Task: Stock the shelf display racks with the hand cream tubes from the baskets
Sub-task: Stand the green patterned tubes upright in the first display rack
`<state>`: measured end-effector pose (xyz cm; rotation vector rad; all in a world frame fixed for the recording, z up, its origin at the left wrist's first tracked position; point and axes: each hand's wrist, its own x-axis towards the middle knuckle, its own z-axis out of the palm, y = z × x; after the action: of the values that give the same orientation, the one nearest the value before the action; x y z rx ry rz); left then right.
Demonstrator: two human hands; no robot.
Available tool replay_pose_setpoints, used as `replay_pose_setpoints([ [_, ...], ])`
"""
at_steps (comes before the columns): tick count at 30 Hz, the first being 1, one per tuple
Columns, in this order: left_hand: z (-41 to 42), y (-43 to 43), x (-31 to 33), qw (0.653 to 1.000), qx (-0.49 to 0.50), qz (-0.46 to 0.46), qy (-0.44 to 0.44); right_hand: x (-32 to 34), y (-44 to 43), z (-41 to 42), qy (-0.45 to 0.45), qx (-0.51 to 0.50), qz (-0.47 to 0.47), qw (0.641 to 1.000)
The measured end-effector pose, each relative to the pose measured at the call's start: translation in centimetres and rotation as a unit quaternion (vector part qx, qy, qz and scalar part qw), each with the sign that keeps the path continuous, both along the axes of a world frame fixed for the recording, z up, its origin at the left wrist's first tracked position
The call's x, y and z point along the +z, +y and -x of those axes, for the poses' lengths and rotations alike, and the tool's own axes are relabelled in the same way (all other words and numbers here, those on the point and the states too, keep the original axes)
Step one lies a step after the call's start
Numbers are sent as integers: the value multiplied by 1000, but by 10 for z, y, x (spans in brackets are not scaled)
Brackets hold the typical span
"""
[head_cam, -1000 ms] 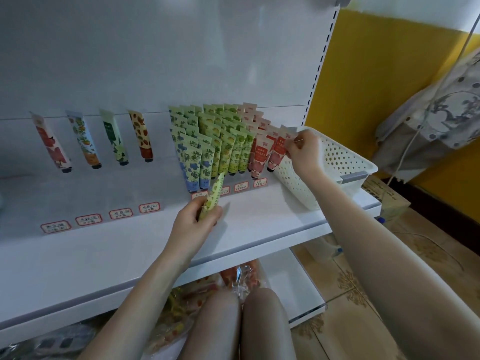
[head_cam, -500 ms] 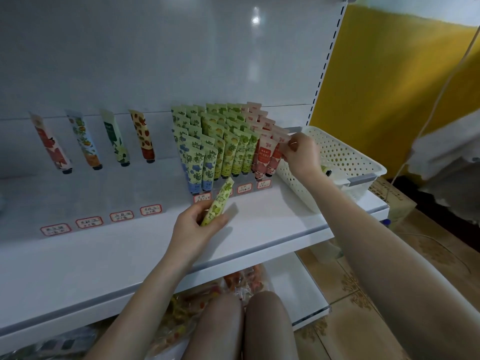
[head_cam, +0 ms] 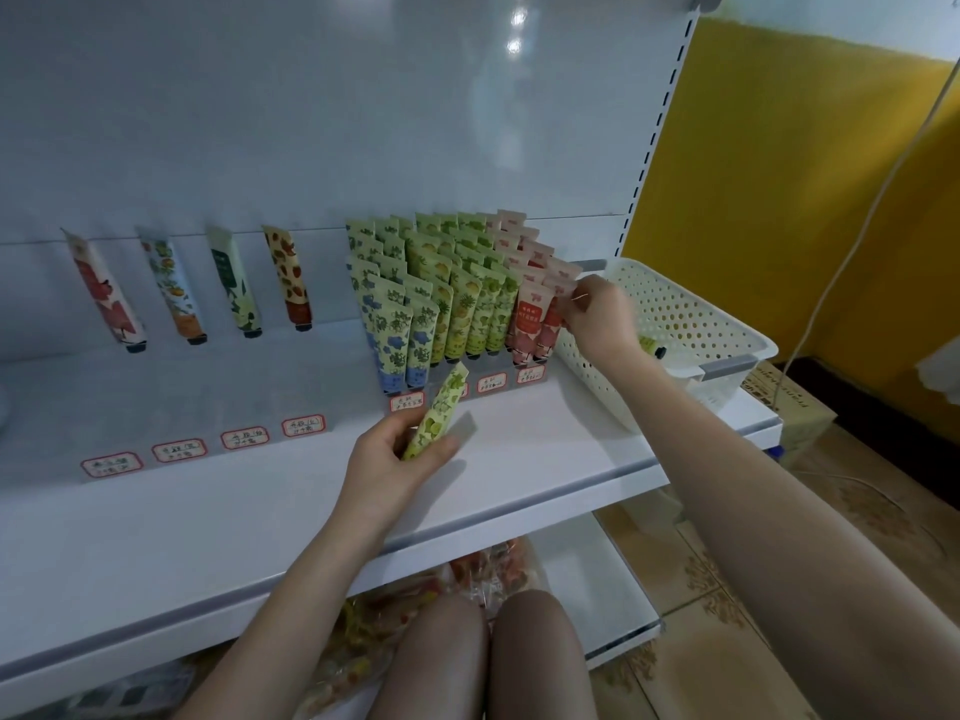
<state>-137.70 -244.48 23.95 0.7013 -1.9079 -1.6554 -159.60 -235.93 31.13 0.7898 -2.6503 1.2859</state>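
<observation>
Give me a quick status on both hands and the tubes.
Left hand holds a green tube in front of the rack. Right hand pinches the pink tubes at the rack's right end. White basket beside it, one tube showing inside. Nothing blocking.

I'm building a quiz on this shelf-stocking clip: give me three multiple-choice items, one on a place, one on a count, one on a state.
1. Where is the white basket?
A. right end of the shelf
B. on the floor
C. left end of the shelf

2. How many single tubes stand left of the packed rack?
A. two
B. four
C. six

3. What is the left hand doing?
A. hanging empty
B. gripping the basket
C. holding a green tube

Key: 1 A, it sits on the shelf beside the right hand; 2 B, four stand spaced apart; 3 C, fingers wrap the tube.
</observation>
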Motion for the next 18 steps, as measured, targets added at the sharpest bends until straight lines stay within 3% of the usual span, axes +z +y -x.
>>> replay_pose_setpoints([
  [18,-1,3,0,1000,-5,-7,2,4,7,-6,2,25,-3,1000],
])
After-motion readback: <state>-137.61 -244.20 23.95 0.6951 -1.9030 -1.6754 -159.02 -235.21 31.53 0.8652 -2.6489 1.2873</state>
